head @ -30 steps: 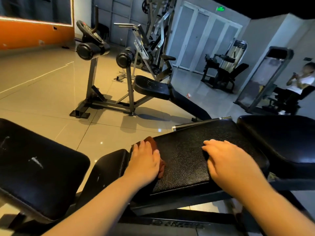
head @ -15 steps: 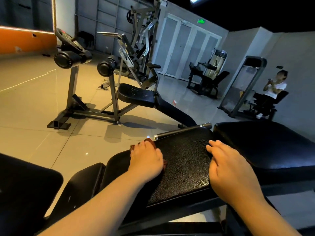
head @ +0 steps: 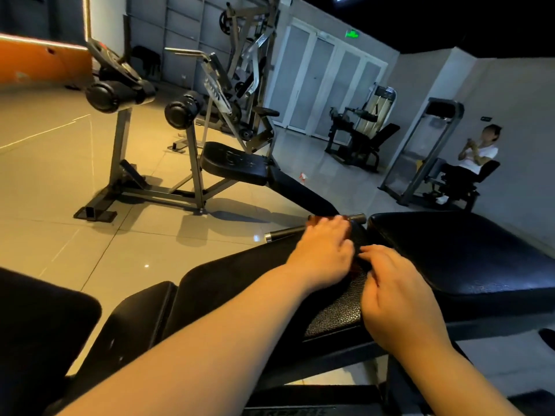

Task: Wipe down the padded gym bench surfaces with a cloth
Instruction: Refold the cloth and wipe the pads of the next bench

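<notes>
A black padded bench pad point(head: 333, 313) lies in front of me, with a larger black pad point(head: 456, 253) to its right and a smaller one point(head: 141, 319) to its left. My left hand point(head: 324, 250) lies flat at the pad's far edge, fingers straight, pressing a brown-red cloth point(head: 315, 218) of which only a sliver shows beyond the fingertips. My right hand point(head: 396, 295) rests palm down on the same pad just right of the left hand, fingers relaxed.
A metal bar point(head: 288, 232) runs along the pad's far edge. Beyond it a sit-up bench point(head: 240, 166) with roller pads stands on the tiled floor. More machines stand further back. A person point(head: 477, 154) sits on a machine at right. Another black pad point(head: 39, 334) is at lower left.
My left hand has slid the cloth from the pad's left end across to its far right edge, close to my right hand. The camera view shifted left.
</notes>
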A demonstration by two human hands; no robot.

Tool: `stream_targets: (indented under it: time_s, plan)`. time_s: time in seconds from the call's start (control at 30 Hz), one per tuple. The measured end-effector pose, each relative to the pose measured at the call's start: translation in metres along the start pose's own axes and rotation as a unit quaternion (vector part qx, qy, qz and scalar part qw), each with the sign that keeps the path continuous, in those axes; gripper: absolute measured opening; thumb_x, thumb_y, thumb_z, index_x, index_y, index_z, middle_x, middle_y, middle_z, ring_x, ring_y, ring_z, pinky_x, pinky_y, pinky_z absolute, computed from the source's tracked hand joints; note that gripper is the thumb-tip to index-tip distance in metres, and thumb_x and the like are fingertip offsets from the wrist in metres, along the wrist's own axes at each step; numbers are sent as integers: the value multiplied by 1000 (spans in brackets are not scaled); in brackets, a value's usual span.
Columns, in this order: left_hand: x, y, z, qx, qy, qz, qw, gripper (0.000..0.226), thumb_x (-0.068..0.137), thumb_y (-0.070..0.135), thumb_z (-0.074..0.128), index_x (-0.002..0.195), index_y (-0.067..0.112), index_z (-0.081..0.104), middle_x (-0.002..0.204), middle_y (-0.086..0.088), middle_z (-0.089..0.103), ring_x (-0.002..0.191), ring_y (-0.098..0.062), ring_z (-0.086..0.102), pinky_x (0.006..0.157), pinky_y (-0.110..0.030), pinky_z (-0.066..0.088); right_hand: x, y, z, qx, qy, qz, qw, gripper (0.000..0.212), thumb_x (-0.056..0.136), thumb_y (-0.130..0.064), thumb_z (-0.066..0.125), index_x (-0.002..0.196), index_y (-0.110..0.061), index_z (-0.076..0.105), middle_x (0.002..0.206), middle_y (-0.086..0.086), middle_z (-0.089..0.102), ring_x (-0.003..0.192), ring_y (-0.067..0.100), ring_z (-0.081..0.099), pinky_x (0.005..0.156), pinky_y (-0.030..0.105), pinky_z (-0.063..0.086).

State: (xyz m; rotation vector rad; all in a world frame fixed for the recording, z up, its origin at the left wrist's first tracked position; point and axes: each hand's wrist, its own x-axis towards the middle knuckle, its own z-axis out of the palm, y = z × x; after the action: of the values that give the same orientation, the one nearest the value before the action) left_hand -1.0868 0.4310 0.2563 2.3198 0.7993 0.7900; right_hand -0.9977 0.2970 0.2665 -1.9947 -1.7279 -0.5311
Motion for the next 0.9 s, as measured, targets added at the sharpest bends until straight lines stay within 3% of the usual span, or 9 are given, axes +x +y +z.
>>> stream_targets:
  time_s: [0.07, 0.2, 0.33, 0.43, 0.5, 0.57, 0.63, 0.77, 0.9]
  plan:
    - [-23, 4, 0, -42, -4, 67, 997, 50, 105, 23, 41, 154, 17, 33, 163, 2, 24, 152, -16, 13, 121, -31, 0, 1, -2, -1, 28, 28, -3, 999, 19, 91, -11, 45, 100, -23, 56, 101, -5, 52, 90, 10, 47, 74, 11, 32]
    - [-95, -12, -7, -46, 3, 131, 990, 49, 104, 22, 44, 152, 20, 37, 161, 5, 29, 150, -10, 15, 123, -25, 4, 1, 2, -3, 23, 50, 1, 998, 29, 85, -10, 38, 102, -15, 60, 105, 4, 53, 93, 12, 42, 74, 28, 37]
    - [-149, -70, -13, -33, 77, -59, 995, 46, 106, 28, 37, 151, 24, 35, 160, 5, 30, 148, -11, 20, 120, -28, 14, -1, -5, 2, -33, 21, 11, 999, 49, 80, -21, 31, 107, -9, 69, 113, 9, 56, 102, 33, 53, 81, 39, 46]
    - [-164, -96, -18, -41, 129, -194, 972, 51, 106, 36, 32, 155, 26, 26, 163, 7, 21, 151, -11, 11, 124, -32, 9, -4, -22, 2, -84, 2, 13, 996, 48, 82, -23, 35, 110, -5, 70, 112, 13, 55, 96, 39, 55, 76, 45, 53]
    - [-182, -83, -10, -38, 127, -180, 975, 56, 103, 46, 34, 156, 31, 23, 162, 16, 17, 150, -5, 5, 124, -33, 6, -16, -50, 13, -111, -34, -26, 993, 35, 85, -19, 53, 113, -6, 71, 112, 12, 59, 93, 35, 59, 76, 42, 54]
    - [-204, -68, -4, -27, 110, -134, 984, 58, 101, 52, 35, 156, 36, 21, 161, 23, 14, 149, 1, 1, 124, -32, 4, -30, -81, 36, -130, -92, -100, 982, 43, 78, -19, 67, 119, -8, 71, 119, 11, 63, 104, 31, 62, 94, 47, 52]
    - [-211, -82, -6, -5, 99, -115, 988, 56, 103, 47, 34, 156, 34, 22, 163, 19, 16, 150, 1, 3, 124, -29, 6, -34, -100, 58, -125, -122, -164, 971, 45, 79, -20, 66, 122, -6, 69, 123, 14, 63, 112, 32, 62, 106, 50, 45]
    - [-201, -121, -22, -58, 149, -215, 963, 51, 105, 34, 39, 154, 27, 31, 162, 10, 25, 150, -7, 14, 123, -29, 14, -23, -122, 86, -134, -145, -163, 967, 37, 85, -19, 62, 118, -4, 70, 122, 18, 62, 114, 36, 60, 107, 53, 43]
    - [-237, -125, -13, -31, 160, -181, 970, 51, 102, 35, 38, 152, 28, 36, 158, 13, 32, 147, -3, 21, 122, -28, 20, -22, -166, 110, -111, -199, -205, 952, 35, 77, -23, 73, 108, -8, 75, 115, 13, 68, 110, 30, 65, 102, 47, 49]
